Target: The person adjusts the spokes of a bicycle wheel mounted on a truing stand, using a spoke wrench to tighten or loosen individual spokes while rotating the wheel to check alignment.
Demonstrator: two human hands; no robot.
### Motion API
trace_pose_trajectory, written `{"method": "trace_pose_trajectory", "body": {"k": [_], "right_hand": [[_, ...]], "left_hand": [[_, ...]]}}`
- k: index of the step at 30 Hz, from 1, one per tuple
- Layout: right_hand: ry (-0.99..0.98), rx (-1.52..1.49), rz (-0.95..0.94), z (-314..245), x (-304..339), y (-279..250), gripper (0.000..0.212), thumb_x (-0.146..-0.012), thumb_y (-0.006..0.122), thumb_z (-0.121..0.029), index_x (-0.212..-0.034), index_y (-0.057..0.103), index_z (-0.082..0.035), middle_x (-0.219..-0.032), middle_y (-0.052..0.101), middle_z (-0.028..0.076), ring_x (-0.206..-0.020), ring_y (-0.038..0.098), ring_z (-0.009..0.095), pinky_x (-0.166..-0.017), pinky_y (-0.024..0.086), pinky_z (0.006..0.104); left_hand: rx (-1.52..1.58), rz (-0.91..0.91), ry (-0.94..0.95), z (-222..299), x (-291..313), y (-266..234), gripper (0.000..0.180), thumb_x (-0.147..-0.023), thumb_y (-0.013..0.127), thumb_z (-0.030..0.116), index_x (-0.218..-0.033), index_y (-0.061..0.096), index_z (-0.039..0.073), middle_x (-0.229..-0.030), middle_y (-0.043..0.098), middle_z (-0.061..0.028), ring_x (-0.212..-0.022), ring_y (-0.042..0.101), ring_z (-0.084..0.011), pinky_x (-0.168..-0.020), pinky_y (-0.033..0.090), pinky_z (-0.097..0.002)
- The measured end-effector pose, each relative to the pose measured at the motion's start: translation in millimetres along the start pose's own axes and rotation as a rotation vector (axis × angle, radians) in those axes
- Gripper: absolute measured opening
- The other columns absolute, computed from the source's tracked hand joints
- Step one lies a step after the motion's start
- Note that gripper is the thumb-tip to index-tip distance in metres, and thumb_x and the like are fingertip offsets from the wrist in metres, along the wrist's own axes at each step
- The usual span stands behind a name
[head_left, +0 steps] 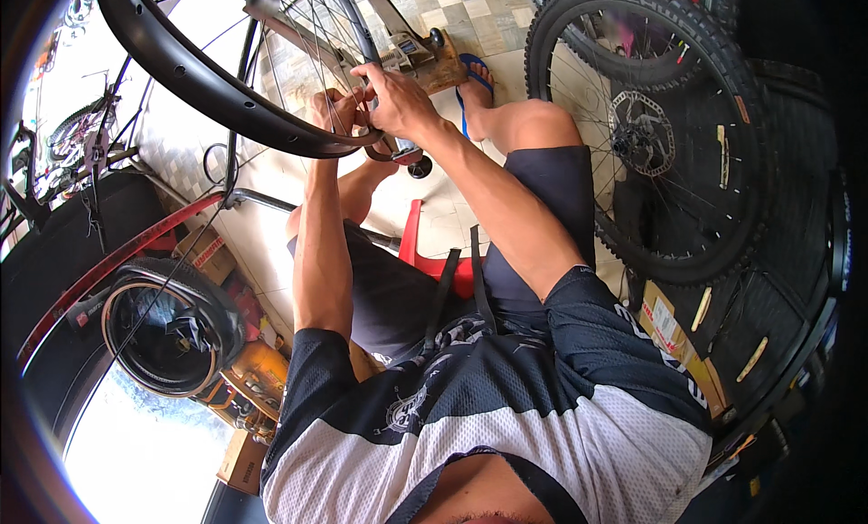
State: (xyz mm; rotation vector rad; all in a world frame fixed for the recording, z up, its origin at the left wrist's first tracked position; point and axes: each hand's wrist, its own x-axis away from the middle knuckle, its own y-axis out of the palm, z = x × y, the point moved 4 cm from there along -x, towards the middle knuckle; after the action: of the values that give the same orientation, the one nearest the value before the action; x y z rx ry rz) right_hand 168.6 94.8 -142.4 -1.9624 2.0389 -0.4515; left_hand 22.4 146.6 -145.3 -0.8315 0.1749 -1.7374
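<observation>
A black bicycle rim [231, 103] laced with thin spokes [310, 49] stands upright in a metal wheel stand [404, 47], at the top of the view. At the rim's near end, my left hand [333, 111] has its fingers pinched together among the spokes. My right hand [402, 103] meets it from the right, its fingertips also closed at the spokes, with the index finger lying over toward the left hand. The fingertips of both hands nearly touch. Whatever small thing they grip is hidden between them.
A knobby-tyred wheel with a disc rotor [644, 133] stands at the right. On the left are a red bar [117, 275], stacked tyres [172, 325] and cardboard boxes [242, 461]. A red stool [463, 275] shows between my legs. The stand has a wooden base [443, 74].
</observation>
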Motion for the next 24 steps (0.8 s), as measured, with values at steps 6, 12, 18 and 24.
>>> {"method": "trace_pose_trajectory", "body": {"k": [6,12,18,24], "right_hand": [[0.078,-0.149,-0.114,10,-3,6,0.056,-0.082,0.071,-0.017,-0.135,0.051,-0.009,-0.101,0.072,0.020,-0.099,0.068,0.037,-0.088,0.053,0.0448],[0.253,-0.527,-0.245,29,-4,22,0.040,-0.097,0.066,-0.014,-0.133,0.052,-0.003,-0.105,0.074,0.014,-0.099,0.069,0.018,-0.089,0.052,0.0297],[0.286,-0.561,-0.248,40,-5,34,0.029,-0.100,0.064,-0.014,-0.124,0.058,0.002,-0.104,0.073,0.015,-0.099,0.068,0.017,-0.089,0.053,0.0291],[0.233,-0.712,-0.100,35,-8,24,0.022,-0.093,0.074,-0.017,-0.106,0.070,0.000,-0.091,0.075,0.007,-0.082,0.068,0.015,-0.075,0.055,0.0302]], "left_hand": [[0.048,0.048,0.137,-16,-12,-4,0.048,-0.092,0.073,0.038,-0.067,0.058,0.000,-0.056,0.057,-0.0050,-0.048,0.054,-0.0130,-0.044,0.042,-0.0286],[0.580,0.130,-0.032,-34,-3,-18,0.058,-0.096,0.065,0.055,-0.080,0.067,0.000,-0.059,0.058,-0.0045,-0.054,0.058,-0.0124,-0.050,0.047,-0.0255],[0.554,-0.175,0.060,-32,-10,2,0.050,-0.103,0.060,0.039,-0.126,0.063,-0.006,-0.100,0.071,-0.0098,-0.081,0.068,-0.0134,-0.070,0.057,-0.0256],[0.615,-0.266,-0.020,-42,-19,13,0.041,-0.103,0.061,0.026,-0.132,0.061,-0.003,-0.105,0.073,-0.0088,-0.086,0.068,-0.0110,-0.078,0.055,-0.0253]]}}
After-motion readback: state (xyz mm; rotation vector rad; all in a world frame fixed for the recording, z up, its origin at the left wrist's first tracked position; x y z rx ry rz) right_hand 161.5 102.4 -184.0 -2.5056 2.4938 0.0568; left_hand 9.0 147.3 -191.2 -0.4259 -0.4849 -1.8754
